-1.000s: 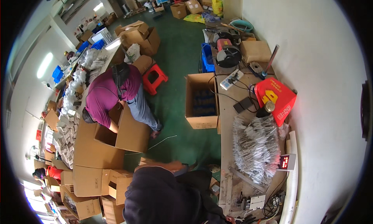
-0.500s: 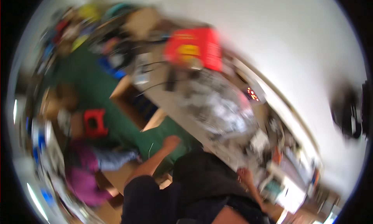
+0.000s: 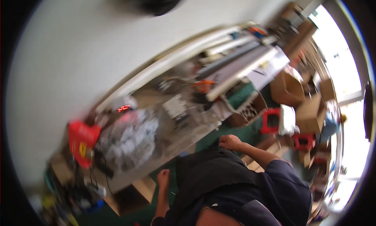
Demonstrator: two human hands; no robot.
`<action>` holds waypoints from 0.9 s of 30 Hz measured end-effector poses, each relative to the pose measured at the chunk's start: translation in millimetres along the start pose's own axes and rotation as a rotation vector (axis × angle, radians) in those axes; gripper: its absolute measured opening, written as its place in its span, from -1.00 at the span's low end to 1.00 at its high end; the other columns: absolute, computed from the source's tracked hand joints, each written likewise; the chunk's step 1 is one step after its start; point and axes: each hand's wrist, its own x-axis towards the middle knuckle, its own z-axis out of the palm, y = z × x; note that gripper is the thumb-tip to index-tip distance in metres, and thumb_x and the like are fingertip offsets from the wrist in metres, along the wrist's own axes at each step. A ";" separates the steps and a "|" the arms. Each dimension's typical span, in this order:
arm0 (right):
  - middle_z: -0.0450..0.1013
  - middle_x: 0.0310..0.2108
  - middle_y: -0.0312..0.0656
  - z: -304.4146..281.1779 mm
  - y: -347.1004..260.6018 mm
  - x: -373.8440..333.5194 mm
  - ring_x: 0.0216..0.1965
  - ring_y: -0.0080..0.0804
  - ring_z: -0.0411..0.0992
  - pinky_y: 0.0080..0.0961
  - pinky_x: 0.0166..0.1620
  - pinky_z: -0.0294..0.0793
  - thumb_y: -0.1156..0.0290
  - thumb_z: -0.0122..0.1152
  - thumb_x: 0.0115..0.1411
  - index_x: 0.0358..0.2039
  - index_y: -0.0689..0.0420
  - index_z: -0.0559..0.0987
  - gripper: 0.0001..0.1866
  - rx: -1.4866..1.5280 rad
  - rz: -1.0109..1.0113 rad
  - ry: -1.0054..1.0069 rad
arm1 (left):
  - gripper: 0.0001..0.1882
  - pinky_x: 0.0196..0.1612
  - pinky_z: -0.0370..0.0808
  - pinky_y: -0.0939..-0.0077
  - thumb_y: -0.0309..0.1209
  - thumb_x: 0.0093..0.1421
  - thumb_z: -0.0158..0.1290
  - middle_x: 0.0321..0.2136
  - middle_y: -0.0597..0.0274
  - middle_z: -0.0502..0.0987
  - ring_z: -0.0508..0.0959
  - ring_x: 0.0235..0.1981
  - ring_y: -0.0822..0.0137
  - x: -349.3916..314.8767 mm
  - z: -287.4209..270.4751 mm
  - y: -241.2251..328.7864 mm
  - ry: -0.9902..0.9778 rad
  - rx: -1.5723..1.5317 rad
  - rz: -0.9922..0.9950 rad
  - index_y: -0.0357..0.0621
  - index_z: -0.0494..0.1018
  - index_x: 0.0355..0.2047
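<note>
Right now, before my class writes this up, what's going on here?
A person is beside a cluttered workbench, with nothing visible in either hand. The left hand is near an open cardboard box; the right hand is near the bench's edge. A silvery pile lies on the bench, beside a red package. Blur hides finer details.

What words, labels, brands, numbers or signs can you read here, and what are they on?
None can be read.
Red package: its yellow marking is too blurred to read.
Lit display: its glowing red characters are too blurred to read.
Elsewhere, I can't make out any lettering.
</note>
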 end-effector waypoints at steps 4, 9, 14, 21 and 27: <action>0.58 -0.29 -0.02 -4.3 90.5 -56.9 -0.18 0.04 0.55 -0.07 -0.10 0.52 0.13 0.15 0.14 -0.23 0.04 0.63 -0.70 0.142 0.123 0.030 | -0.72 -0.42 0.47 0.57 -0.30 0.30 0.14 -0.54 0.29 0.58 0.52 -0.52 0.49 -3.7 42.2 96.3 0.029 0.024 -0.041 -0.32 0.60 -0.36; 0.60 -0.24 0.00 -10.1 244.0 -168.7 -0.14 0.03 0.55 -0.11 -0.07 0.53 0.12 0.16 0.14 -0.20 0.03 0.65 -0.67 0.324 0.318 0.230 | -0.71 -0.44 0.47 0.60 -0.30 0.29 0.17 -0.57 0.30 0.54 0.50 -0.55 0.50 1.3 160.4 185.6 -0.076 0.221 0.088 -0.28 0.54 -0.49; 0.61 -0.25 -0.02 43.8 385.9 -335.5 -0.13 -0.04 0.56 -0.14 -0.05 0.53 0.21 0.19 0.16 -0.28 0.10 0.65 -0.75 0.522 0.967 0.627 | -0.62 -0.51 0.36 0.53 -0.28 0.26 0.19 -0.65 0.36 0.51 0.45 -0.59 0.52 -17.9 336.6 281.9 -0.419 0.504 0.328 -0.20 0.48 -0.66; 0.62 -0.44 -0.10 115.5 406.8 -389.5 -0.49 -0.35 0.59 -0.36 -0.38 0.57 0.27 0.19 0.16 -0.30 0.19 0.67 -0.75 0.955 1.127 1.045 | -0.53 -0.42 0.40 0.18 -0.10 0.20 0.18 -0.66 -0.09 0.48 0.48 -0.60 0.15 -29.1 541.7 355.7 -0.687 1.062 0.847 -0.33 0.52 -0.58; 0.62 -0.20 -0.05 113.2 392.7 -350.5 -0.09 -0.10 0.57 -0.15 -0.03 0.53 0.12 0.24 0.09 -0.18 0.01 0.69 -0.65 0.879 0.897 0.380 | -0.66 -0.38 0.49 0.21 -0.22 0.22 0.08 -0.62 0.03 0.57 0.58 -0.56 0.13 51.3 579.5 321.0 -0.749 1.065 0.804 -0.30 0.51 -0.47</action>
